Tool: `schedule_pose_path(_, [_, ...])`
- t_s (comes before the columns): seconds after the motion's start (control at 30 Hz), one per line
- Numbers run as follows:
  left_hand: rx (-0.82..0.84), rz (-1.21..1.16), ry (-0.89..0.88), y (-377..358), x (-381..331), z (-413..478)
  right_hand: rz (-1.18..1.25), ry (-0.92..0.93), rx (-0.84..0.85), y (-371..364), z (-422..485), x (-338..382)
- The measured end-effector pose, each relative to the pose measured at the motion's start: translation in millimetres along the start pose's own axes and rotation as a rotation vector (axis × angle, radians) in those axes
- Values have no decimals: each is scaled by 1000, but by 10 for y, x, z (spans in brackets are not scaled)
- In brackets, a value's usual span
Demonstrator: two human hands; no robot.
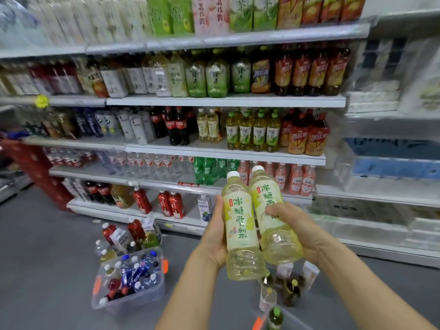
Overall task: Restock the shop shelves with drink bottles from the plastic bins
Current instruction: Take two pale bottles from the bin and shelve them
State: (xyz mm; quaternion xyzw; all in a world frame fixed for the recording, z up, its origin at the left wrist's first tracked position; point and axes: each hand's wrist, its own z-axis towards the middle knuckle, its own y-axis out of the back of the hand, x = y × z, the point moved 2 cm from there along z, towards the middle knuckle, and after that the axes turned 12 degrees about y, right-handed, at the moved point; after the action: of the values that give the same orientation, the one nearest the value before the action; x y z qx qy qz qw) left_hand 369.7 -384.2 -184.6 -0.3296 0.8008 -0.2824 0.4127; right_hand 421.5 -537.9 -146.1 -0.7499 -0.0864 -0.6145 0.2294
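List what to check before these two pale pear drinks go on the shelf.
1. Left grip holds the left bottle: ok, fingers wrap it.
2. Right grip holds the right bottle: ok, fingers curl over its label.
3. Caps on both: ok.
4. Matching bottles located: ok, just right of the cola.
5. Room there: ok, bare shelf in front of them.
6. Floor underfoot: not ok, loose bottles stand close.
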Motion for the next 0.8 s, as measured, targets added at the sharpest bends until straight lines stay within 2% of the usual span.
schedule_pose_path(0.1, [-38,-11,-49,-74,-149,77,75,43,65,4,96,74])
schedule_pose_path(0.4, [-289,-52,-167,-317,-369,339,60,72,150,182,293,318])
schedule_pose_path(0.57, [-260,28,-137,-483,-353,271,82,67,147,262,375,313])
schedule_pose_path(0.8, [-236,135,-31,-339,-515,362,170,91,113,217,567,289])
